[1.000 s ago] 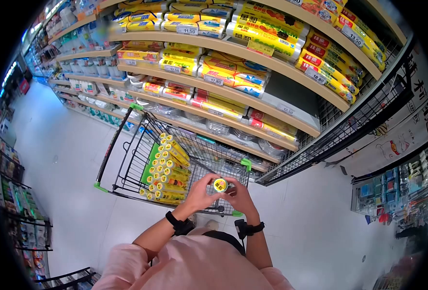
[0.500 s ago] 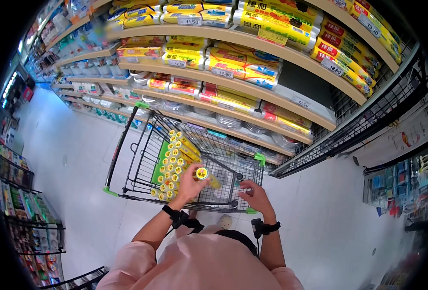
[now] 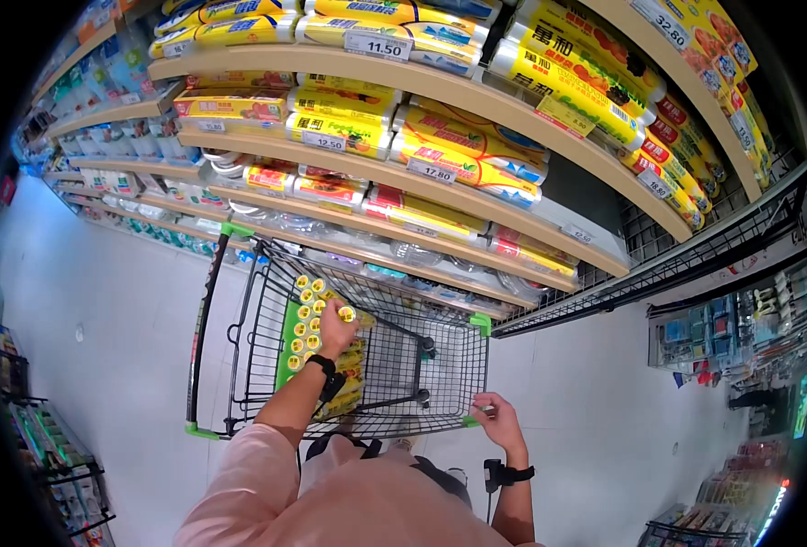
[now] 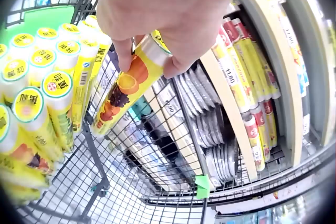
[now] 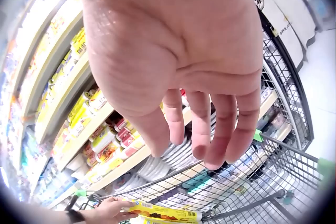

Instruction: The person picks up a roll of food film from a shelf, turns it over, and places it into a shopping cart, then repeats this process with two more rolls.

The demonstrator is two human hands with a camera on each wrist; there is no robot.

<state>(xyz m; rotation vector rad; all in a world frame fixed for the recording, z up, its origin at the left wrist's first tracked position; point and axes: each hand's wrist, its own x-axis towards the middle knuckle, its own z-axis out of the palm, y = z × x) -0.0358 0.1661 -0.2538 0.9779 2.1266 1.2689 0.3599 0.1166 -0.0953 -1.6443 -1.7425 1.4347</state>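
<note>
My left hand point(image 3: 334, 334) is over the shopping cart point(image 3: 481, 325), pinching the top end of a yellow roll of food bags point(image 4: 126, 87) printed with fruit. Thumb and fingers sit on either side of its white upper end, and the roll hangs tilted beside the others. Packed upright at the cart's left end are several matching rolls point(image 4: 31, 103), their round yellow caps facing up. Near the cart's green corner on the right, my right hand point(image 3: 499, 425) hangs with loosely bent fingers; the right wrist view has nothing in its grasp point(image 5: 178, 61).
Shelves point(image 3: 358, 155) of yellow rolls and price tags rise beyond the cart, with stacked clear containers on the lower levels. A black wire rack point(image 3: 604, 301) borders the shelves at the right. The cart's wire mesh floor point(image 3: 449, 365) shows right of the rolls.
Both hands were together on the roll; the right hand has let go and moved right and back. The left hand has carried the roll left to the group in the cart.
</note>
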